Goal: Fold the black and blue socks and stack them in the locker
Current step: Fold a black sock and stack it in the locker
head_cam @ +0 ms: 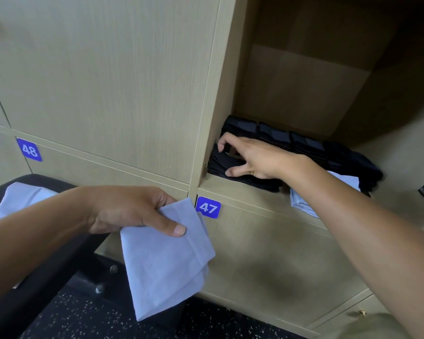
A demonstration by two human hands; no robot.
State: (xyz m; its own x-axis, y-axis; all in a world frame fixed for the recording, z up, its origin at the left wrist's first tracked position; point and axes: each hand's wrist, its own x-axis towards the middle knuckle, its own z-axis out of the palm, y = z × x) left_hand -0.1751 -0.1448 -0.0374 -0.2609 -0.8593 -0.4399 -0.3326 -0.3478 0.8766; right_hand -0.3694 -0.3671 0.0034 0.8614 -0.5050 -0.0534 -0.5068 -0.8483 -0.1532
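Left hand (pixel 130 211) pinching blue sock (pixel 167 263); right hand (pixel 252 157) on black socks (pixel 233 165).

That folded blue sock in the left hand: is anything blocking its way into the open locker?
Only the person's own right hand, reaching across the opening onto the black socks. The blue sock hangs from the left hand below the locker shelf, which has no door across it.

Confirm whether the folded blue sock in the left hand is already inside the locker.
No, the left hand holds the blue sock outside, below label 47.
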